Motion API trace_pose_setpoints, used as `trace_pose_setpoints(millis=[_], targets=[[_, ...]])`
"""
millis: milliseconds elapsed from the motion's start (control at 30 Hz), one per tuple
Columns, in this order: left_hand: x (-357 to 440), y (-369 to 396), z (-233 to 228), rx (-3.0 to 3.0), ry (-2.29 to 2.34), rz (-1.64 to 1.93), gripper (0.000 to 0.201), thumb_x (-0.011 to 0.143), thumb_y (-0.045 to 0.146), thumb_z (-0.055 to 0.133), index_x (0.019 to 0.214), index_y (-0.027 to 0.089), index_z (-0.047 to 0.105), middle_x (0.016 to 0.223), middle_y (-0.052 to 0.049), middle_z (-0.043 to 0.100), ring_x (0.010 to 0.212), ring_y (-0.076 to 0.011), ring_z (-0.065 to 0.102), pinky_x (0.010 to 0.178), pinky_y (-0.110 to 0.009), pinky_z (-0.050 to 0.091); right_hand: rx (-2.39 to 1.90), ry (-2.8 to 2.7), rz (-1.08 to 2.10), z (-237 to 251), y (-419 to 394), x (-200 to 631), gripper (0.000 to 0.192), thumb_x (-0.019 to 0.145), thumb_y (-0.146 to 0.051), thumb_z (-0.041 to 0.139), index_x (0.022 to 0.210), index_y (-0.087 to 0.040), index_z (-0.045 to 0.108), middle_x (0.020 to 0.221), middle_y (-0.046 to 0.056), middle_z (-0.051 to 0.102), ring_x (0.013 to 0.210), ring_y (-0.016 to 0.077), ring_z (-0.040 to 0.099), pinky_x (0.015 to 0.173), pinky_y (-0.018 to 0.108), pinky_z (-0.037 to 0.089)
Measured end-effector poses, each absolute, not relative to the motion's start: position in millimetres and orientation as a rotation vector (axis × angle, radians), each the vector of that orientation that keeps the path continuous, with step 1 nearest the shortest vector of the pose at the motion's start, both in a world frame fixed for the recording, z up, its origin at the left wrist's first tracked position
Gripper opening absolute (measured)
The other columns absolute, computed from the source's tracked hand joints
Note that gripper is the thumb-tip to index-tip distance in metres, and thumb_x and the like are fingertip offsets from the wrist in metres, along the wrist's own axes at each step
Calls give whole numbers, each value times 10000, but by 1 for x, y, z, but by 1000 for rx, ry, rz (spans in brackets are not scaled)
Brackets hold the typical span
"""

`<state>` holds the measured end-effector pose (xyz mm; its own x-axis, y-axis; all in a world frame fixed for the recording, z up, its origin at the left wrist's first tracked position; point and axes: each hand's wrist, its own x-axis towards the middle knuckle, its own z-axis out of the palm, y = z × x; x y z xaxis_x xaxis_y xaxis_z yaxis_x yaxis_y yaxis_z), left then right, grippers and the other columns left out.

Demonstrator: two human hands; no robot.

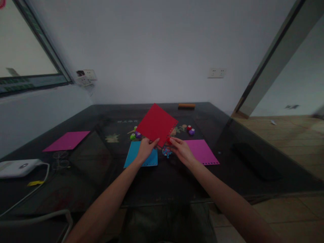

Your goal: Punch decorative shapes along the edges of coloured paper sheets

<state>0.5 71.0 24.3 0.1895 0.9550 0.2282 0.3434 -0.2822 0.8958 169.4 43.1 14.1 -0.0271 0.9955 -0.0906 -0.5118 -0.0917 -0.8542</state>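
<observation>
A sheet of red paper (157, 124) is held up tilted above the table, its lower corner towards me. Along its lower right edge runs a row of small punched holes. My left hand (146, 148) pinches the paper near its bottom corner, thumb on top. My right hand (181, 150) is closed on a small red hole punch (168, 140) at the paper's lower right edge; the fingers partly hide it. Below lies a small heap of blue, white and red paper bits (166, 152). A blue sheet (151, 158) and a pink sheet (202, 152), both with holed front edges, lie under my hands.
Small green (133, 136) and purple (191, 131) punches with big eyes stand beyond the sheets. Another pink sheet (67, 141) lies left, near a white device (20, 168) with a cable. A black slab (255, 161) is at right, an orange-brown roll (186, 106) at the back.
</observation>
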Motion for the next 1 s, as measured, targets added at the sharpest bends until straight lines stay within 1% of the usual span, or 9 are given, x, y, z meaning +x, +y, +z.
trace_pose_setpoints(millis=[333, 567, 767, 900, 1000], targets=[[1, 72, 22, 1792, 1222, 1083, 305, 807, 368, 513, 654, 131, 628, 552, -69, 672, 529, -182, 624, 541, -248, 470, -857, -799, 1477, 10, 45, 170, 253, 623, -311, 754, 828, -186, 674, 799, 27, 684, 741, 148, 633, 708, 285, 468], [3, 69, 24, 1764, 1187, 1101, 250, 808, 324, 528, 688, 135, 640, 557, -59, 675, 523, -178, 627, 538, -244, 470, -860, -808, 1464, 11, 43, 168, 253, 618, -295, 758, 827, -185, 668, 803, 27, 678, 732, 149, 631, 710, 292, 468], [5, 70, 17, 1701, 1125, 1147, 225, 785, 332, 564, 756, 127, 652, 584, -57, 683, 549, -184, 638, 559, -256, 487, -893, -776, 1420, 12, 40, 162, 293, 550, -240, 791, 797, -189, 642, 835, 18, 679, 695, 134, 621, 687, 283, 470], [7, 69, 16, 1646, 1113, 1140, 197, 768, 311, 583, 795, 128, 649, 636, -64, 698, 565, -189, 648, 565, -267, 504, -902, -842, 1396, 12, 38, 160, 317, 554, -254, 786, 827, -186, 640, 907, 47, 682, 744, 152, 628, 700, 292, 472], [7, 68, 18, 1639, 1099, 1147, 188, 767, 311, 583, 767, 134, 646, 626, -63, 694, 572, -194, 651, 571, -273, 510, -898, -922, 1374, 11, 37, 161, 329, 569, -273, 777, 857, -181, 647, 949, 70, 679, 781, 174, 634, 735, 316, 475]])
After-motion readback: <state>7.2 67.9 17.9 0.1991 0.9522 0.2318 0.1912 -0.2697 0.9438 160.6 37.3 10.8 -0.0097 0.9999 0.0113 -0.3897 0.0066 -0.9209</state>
